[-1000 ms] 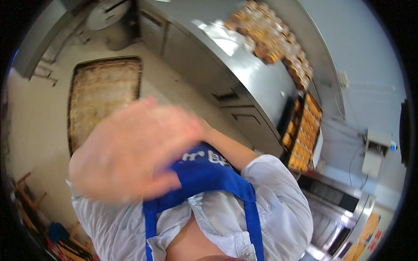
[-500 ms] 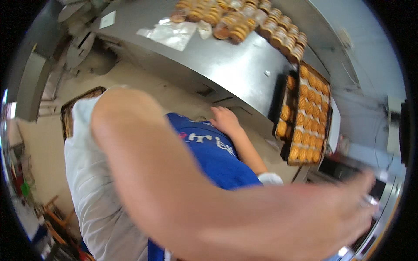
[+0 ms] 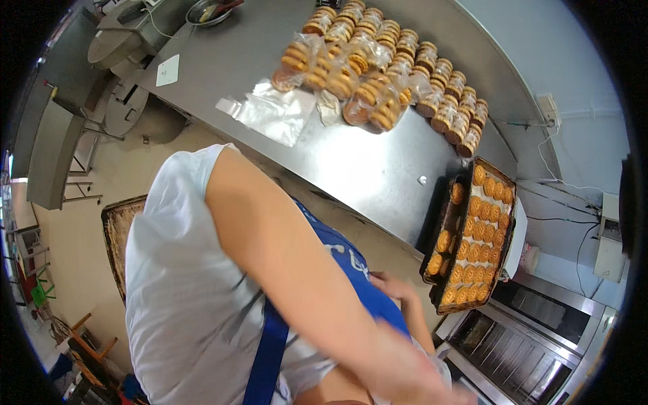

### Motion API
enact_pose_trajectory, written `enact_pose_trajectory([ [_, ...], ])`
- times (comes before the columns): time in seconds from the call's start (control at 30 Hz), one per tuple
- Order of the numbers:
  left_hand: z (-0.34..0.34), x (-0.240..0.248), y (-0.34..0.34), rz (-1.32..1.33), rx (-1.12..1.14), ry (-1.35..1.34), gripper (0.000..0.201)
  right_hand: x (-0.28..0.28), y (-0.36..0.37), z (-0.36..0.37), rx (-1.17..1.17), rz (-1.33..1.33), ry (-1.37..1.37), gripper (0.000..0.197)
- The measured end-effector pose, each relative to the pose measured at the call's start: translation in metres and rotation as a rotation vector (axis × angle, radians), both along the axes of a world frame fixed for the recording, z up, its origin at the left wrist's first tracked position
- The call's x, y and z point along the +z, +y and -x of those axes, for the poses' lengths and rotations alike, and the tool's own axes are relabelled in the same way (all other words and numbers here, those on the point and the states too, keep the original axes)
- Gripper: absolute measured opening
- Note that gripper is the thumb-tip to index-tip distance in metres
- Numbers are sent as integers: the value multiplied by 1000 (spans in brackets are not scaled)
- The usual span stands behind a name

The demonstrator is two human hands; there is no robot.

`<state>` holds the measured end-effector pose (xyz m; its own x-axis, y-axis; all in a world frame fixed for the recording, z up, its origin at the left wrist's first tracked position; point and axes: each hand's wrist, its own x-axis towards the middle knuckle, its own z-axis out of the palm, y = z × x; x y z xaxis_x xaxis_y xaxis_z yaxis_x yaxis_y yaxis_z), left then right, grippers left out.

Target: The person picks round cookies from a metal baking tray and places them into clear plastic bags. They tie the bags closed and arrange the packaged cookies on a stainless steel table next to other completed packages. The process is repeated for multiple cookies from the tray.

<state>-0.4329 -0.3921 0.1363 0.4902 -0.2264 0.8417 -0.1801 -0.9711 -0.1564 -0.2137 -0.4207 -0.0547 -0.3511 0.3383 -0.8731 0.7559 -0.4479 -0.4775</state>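
My left arm crosses my body from the white sleeve at left. The left hand (image 3: 420,378) is blurred at the lower edge, near my right sleeve. Its fingers are smeared, and whatever it might hold does not show. Beyond it, my right hand (image 3: 395,287) lies at the front of my blue apron (image 3: 337,253), fingers loosely stretched, with nothing seen in it. To its right are two dark baking trays: the nearer tray (image 3: 443,307) bears rows of round golden pastries (image 3: 477,253), and the other tray (image 3: 432,266) holds only a few.
On the steel table (image 3: 324,162) stand stacks of bagged pastries (image 3: 378,67), with clear plastic bags (image 3: 273,111) beside them. A metal bowl (image 3: 209,13) sits at the far left. A glass-fronted oven (image 3: 506,344) is at lower right. Another baking tray (image 3: 118,233) is at left.
My left hand has swung back from the right edge toward my body. My right hand has shifted down and right in the view. The view has turned, showing more of the table and oven.
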Motion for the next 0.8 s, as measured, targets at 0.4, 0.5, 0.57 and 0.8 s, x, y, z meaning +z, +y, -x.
enact_pose_trajectory([
  [0.4,368,-302,90,2237,334,589,70,-45,196,191,53,-235,-80,54],
  [0.5,397,-281,107,2616,302,604,81,-36,251,252,-51,-904,-39,40],
  [0.57,393,-224,145,2686,315,807,83,-48,290,296,-89,-1200,93,35],
  [0.8,404,-282,219,2345,322,1071,77,-120,360,327,375,-1515,72,22],
])
